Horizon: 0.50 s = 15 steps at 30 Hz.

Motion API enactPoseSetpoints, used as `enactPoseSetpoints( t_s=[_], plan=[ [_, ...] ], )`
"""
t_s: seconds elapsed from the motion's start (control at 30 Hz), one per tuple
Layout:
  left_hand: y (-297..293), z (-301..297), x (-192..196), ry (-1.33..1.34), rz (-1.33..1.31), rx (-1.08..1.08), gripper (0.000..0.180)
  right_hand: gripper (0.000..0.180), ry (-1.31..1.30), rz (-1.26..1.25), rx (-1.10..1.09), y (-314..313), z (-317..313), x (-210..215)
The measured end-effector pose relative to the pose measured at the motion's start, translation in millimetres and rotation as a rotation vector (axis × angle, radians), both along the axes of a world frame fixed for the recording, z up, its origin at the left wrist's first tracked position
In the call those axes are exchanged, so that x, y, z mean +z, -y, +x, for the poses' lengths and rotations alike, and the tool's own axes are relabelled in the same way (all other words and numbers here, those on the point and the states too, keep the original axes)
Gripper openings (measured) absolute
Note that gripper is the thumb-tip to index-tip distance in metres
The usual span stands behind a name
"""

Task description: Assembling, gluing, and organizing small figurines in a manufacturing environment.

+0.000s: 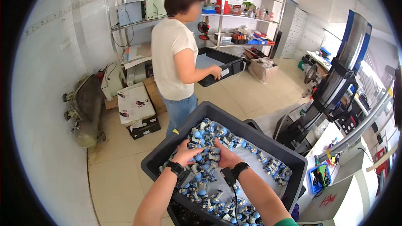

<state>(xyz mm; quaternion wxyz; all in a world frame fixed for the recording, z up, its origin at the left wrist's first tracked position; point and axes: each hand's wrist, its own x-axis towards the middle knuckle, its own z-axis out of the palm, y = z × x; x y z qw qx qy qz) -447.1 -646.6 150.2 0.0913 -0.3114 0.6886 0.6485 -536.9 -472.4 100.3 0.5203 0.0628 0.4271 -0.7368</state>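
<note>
we see both of our hands inside a dark grey plastic bin (165, 152) that sits directly below the camera. the bin is filled with small grey fittings with blue caps (217, 140), heaped loosely over a pale liner. the heap runs from the bin's 11 o'clock corner down to its 5 o'clock edge.

left hand (186, 152): fingers curled over a cluster of fittings at the upper middle of the heap; it appears to gather several pieces, but we cannot tell how firmly it grips. a black band is worn on this wrist.

right hand (226, 155): just beside the left hand, at its 3 o'clock, palm turned inward and fingers cupped around the same cluster. the hands almost touch at the fingertips. a black wristband with a cable (232, 180) sits on this wrist.

at 12 o'clock from the bin stands another person (176, 54) in a pale shirt and jeans, holding a second dark tray (217, 65) with both hands. behind that person stands a metal shelf rack (234, 16). at 3 o'clock from the bin there is a machine with an angled metal chute (343, 71). at 9 o'clock a compressor tank (86, 109) rests on the tiled floor, with cardboard boxes (134, 102) near it.
</note>
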Motion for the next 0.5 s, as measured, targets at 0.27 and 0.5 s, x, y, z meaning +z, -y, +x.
enactPoseSetpoints(
  t_s=[0.27,0.5],
  plan=[
    [1,0,20,-0.01,0.063,-0.054,0.098,0.061,-0.016,0.089,0.076,19,-12,-1],
    [3,3,23,-0.026,0.171,-0.147,0.091,0.062,-0.094,0.062,0.098,18,-8,8]
  ],
)
